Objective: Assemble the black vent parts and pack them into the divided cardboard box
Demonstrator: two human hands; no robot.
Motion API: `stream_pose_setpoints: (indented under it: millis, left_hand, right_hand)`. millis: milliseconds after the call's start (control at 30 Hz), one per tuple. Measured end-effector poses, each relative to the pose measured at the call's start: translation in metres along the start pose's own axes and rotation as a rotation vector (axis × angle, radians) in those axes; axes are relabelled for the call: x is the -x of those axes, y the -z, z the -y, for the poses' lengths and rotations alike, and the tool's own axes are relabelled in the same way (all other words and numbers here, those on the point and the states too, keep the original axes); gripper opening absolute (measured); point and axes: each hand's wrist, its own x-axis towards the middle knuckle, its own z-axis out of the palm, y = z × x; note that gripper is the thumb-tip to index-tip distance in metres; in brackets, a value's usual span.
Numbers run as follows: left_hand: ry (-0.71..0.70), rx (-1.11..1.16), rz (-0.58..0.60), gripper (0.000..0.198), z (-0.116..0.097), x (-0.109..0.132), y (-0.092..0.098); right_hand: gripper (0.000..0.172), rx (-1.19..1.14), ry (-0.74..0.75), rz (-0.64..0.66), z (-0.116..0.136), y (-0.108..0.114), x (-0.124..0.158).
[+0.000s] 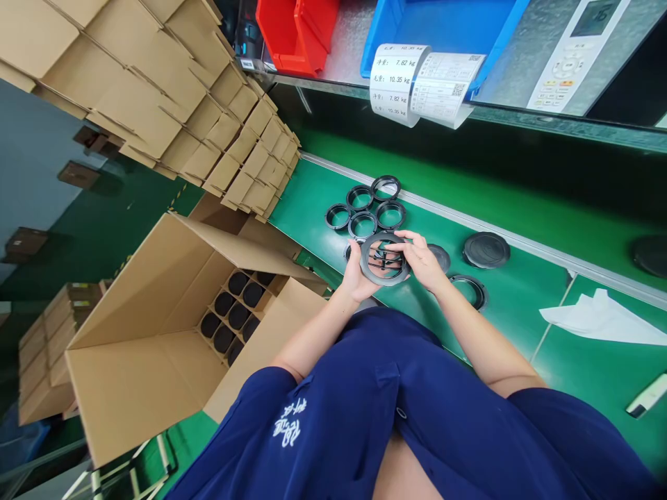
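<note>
Head view: the left hand [356, 278] cradles a black spoked ring [362, 258] from below, its fingers mostly hidden behind the ring, so their spread cannot be told. The fingers [401, 244] of the right hand [423, 262] lie close together across the ring's upper rim, pressing on it. The ring is held just above a green table [521, 309], in front of a navy work shirt [375, 389]. Just beyond it, a cluster of smaller black rings [350, 223] lies on the table. To the right are black discs [486, 250] and another ring [467, 279]. To the left stands an open cardboard box [156, 278], with dividers holding round black parts [238, 316]. Farther off are a blue bin [442, 28] with printed weight labels [401, 83] hanging below it, and a red bin [294, 35].
</note>
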Motion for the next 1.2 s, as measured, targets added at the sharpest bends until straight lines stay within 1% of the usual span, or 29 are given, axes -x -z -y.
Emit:
stream_pose_setpoints:
  millis: [67, 133, 233, 300, 367, 400, 467, 500, 567, 633, 667, 700, 733, 767, 833, 900, 933, 1000, 1067, 1133, 1200]
  left_hand:
    - [0.009, 0.008, 0.015, 0.092, -0.001, 0.001, 0.0]
    - [0.012, 0.019, 0.019, 0.092, -0.002, 0.001, 0.001]
    - [0.012, 0.037, 0.029, 0.091, -0.002, -0.001, 0.003]
    - [0.022, 0.044, 0.024, 0.091, -0.003, -0.004, 0.004]
    - [0.035, 0.052, -0.013, 0.088, -0.003, -0.007, 0.005]
    - [0.03, 0.058, -0.049, 0.085, -0.003, -0.009, 0.006]
    - [0.027, 0.053, -0.145, 0.077, 0.002, -0.014, 0.009]
    - [0.041, 0.034, -0.19, 0.074, 0.006, -0.017, 0.011]
    - [0.11, -0.032, -0.229, 0.071, 0.018, -0.026, 0.014]
    - [0.201, -0.101, -0.196, 0.069, 0.033, -0.035, 0.015]
    - [0.238, -0.126, -0.167, 0.069, 0.04, -0.04, 0.015]
    - [0.278, -0.149, -0.145, 0.069, 0.045, -0.045, 0.015]
    - [0.327, -0.174, -0.136, 0.071, 0.049, -0.048, 0.014]
    - [0.38, -0.209, -0.145, 0.073, 0.05, -0.052, 0.014]
    - [0.455, -0.31, -0.198, 0.076, 0.045, -0.057, 0.013]
    - [0.454, -0.42, -0.254, 0.074, 0.035, -0.062, 0.015]
    - [0.434, -0.46, -0.272, 0.071, 0.03, -0.064, 0.016]
    - [0.403, -0.502, -0.297, 0.067, 0.021, -0.068, 0.021]
    - [0.404, -0.511, -0.329, 0.065, 0.017, -0.072, 0.027]
    - [0.416, -0.517, -0.369, 0.063, 0.015, -0.075, 0.032]
    - [0.436, -0.532, -0.41, 0.061, 0.014, -0.078, 0.038]
  right_hand:
    - [0.063, -0.114, -0.086, -0.024, 0.006, 0.0, 0.001]
    - [0.063, -0.185, -0.134, -0.052, 0.01, 0.002, 0.001]
    - [0.062, -0.224, -0.153, -0.06, 0.012, 0.005, 0.002]
    - [0.063, -0.217, -0.136, -0.066, 0.011, 0.005, 0.003]
    - [0.064, -0.084, -0.062, -0.047, 0.008, 0.001, 0.006]
    - [0.063, 0.033, -0.006, -0.003, 0.007, -0.003, 0.01]
    - [0.064, 0.299, 0.097, 0.14, 0.004, -0.01, 0.018]
    - [0.067, 0.403, 0.119, 0.215, 0.003, -0.013, 0.023]
    - [0.085, 0.503, 0.077, 0.301, 0.001, -0.016, 0.031]
    - [0.108, 0.513, -0.012, 0.325, -0.002, -0.014, 0.038]
    - [0.117, 0.497, -0.044, 0.335, -0.005, -0.011, 0.041]
    - [0.122, 0.48, -0.064, 0.342, -0.008, -0.007, 0.045]
    - [0.122, 0.475, -0.08, 0.333, -0.012, -0.001, 0.05]
    - [0.119, 0.494, -0.11, 0.297, -0.018, 0.006, 0.056]
    - [0.113, 0.607, -0.251, 0.137, -0.035, 0.023, 0.073]
    - [0.108, 0.768, -0.443, -0.032, -0.058, 0.039, 0.094]
    - [0.107, 0.836, -0.517, -0.075, -0.071, 0.047, 0.106]
    - [0.106, 0.919, -0.582, -0.069, -0.093, 0.057, 0.125]
    - [0.105, 0.945, -0.583, -0.031, -0.108, 0.062, 0.137]
    - [0.099, 0.939, -0.568, -0.035, -0.112, 0.065, 0.137]
    - [0.091, 0.918, -0.531, -0.081, -0.108, 0.068, 0.13]
